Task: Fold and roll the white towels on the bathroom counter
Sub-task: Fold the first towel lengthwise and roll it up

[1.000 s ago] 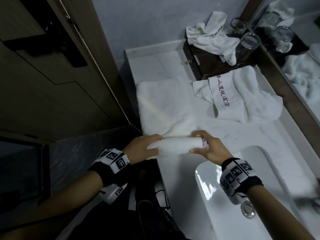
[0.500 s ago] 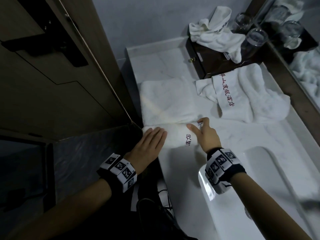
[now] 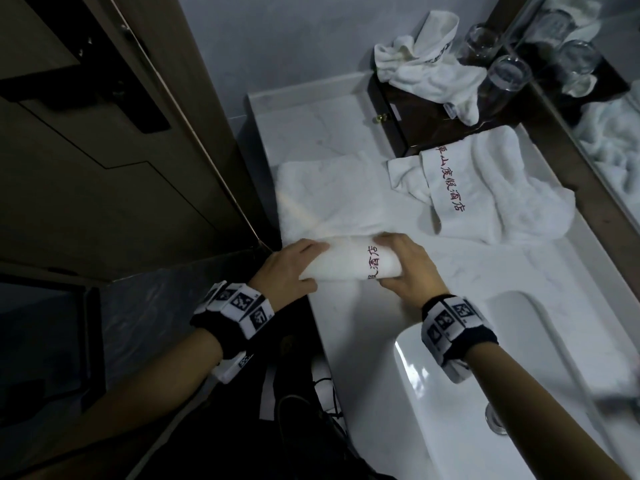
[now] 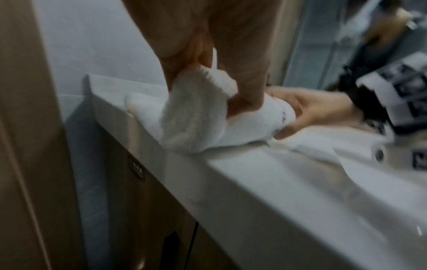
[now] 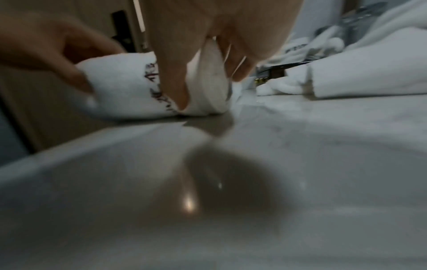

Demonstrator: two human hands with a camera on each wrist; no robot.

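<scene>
Both hands grip one partly rolled white towel [image 3: 349, 259] near the front edge of the marble counter [image 3: 485, 271], just left of the sink basin [image 3: 450, 393]; the left hand [image 3: 287, 271] curls round the roll's left end, fingers over the top and thumb beneath; the right hand [image 3: 412, 268] wraps the right end, its thumb pressed against the front of the roll beside the dark red embroidered lettering. The unrolled part of this towel lies flat on the counter behind the roll — toward the wall; roll and flat part are joined. In the left wrist view the roll's fluffy end [image 4: 196, 117] overhangs the counter edge slightly. A second towel [image 3: 485, 195], loosely folded with the same lettering, lies to the right, apart from the roll; a third crumpled towel [image 3: 429, 67] sits on a dark wooden box [image 3: 398, 123] — beside drinking glasses [image 3: 505, 81] by the mirror.
</scene>
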